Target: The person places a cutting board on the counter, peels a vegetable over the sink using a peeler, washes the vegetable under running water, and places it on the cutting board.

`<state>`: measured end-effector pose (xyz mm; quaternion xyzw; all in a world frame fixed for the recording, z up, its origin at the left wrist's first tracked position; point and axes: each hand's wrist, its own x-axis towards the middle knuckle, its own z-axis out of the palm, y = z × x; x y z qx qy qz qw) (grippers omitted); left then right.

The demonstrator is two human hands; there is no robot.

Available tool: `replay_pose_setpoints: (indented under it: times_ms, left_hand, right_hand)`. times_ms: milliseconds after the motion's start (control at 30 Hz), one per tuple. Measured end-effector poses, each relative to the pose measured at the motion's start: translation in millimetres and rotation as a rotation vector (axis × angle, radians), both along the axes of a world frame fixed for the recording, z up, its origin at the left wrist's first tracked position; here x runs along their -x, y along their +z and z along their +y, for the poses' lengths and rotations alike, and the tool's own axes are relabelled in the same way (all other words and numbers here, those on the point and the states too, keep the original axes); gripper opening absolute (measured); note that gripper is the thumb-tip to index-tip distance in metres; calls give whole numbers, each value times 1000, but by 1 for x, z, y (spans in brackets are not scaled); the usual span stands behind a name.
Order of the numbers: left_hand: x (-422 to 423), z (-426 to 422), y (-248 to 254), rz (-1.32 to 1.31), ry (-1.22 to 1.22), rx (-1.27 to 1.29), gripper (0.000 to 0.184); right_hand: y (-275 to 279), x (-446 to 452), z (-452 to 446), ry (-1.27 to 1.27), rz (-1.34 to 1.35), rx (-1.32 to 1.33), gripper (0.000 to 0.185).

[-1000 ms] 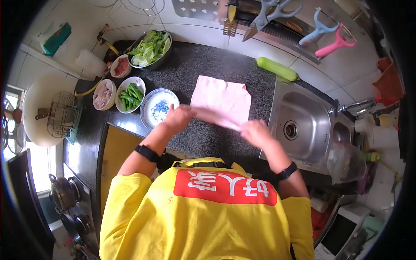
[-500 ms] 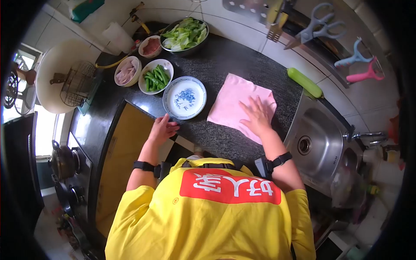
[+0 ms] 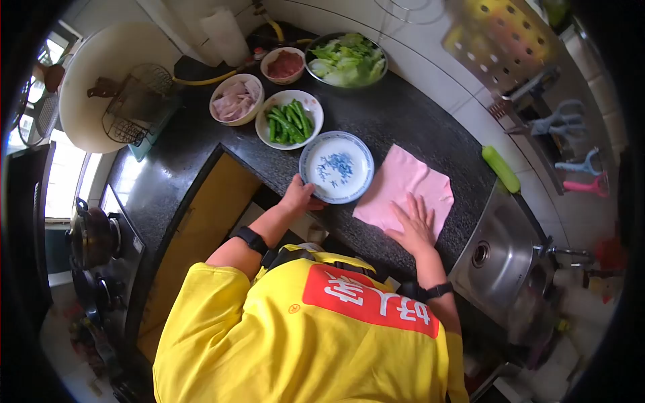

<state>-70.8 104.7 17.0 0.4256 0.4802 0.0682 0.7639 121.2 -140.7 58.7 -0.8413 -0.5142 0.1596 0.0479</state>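
Daylight (image 3: 64,178) is being admitted at left; along the dark surface (image 3: 430,127), pale pieces (image 3: 236,101), red meat (image 3: 285,64), green peppers (image 3: 287,123) and leafy greens (image 3: 346,60) are being held in bowls, with a sink (image 3: 494,252) being seen at right. The plate (image 3: 336,166) is being grasped at its near-left rim by the left fingers (image 3: 310,189); beside it, the pink cloth (image 3: 383,195) is being covered partly by the spread right fingers (image 3: 415,213).

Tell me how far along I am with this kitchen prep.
Already done, it seems: the greens bowl and pepper bowl are filled. In hand: your left hand touches the plate, your right hand presses the pink cloth. Probably left: the green gourd, uncut.
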Motion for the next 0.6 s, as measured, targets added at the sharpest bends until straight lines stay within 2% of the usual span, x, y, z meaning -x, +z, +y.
replay_pose_setpoints:
  times_ms: [67,133,167,233,267,367,433,533,600]
  left_hand:
    - [4,4,4,-4,-29,-21,44]
    - [12,8,15,-6,-52,-42,44]
    - [17,8,18,-8,-96,-57,44]
    - [30,8,24,-69,-83,-48,42]
    - [38,4,28,-108,-23,-6,41]
    - [73,-1,73,-139,95,86,40]
    - [104,1,88,-138,203,72,38]
    - [141,14,110,-106,401,-7,34]
    - [167,37,97,-88,509,-86,30]
  right_hand:
    - [-3,4,-2,-40,-9,-44,66]
    - [-2,7,-3,-191,-36,-201,62]
    - [-4,6,-5,-174,-31,-205,62]
    - [-3,5,-6,-171,152,-496,56]
    - [-2,3,-9,-116,132,-547,49]
    - [2,-5,-18,-29,160,-652,47]
    - [13,-5,-19,-14,178,-683,44]
    - [17,-12,-23,-136,361,-766,37]
    - [20,-14,-19,-119,351,-799,35]
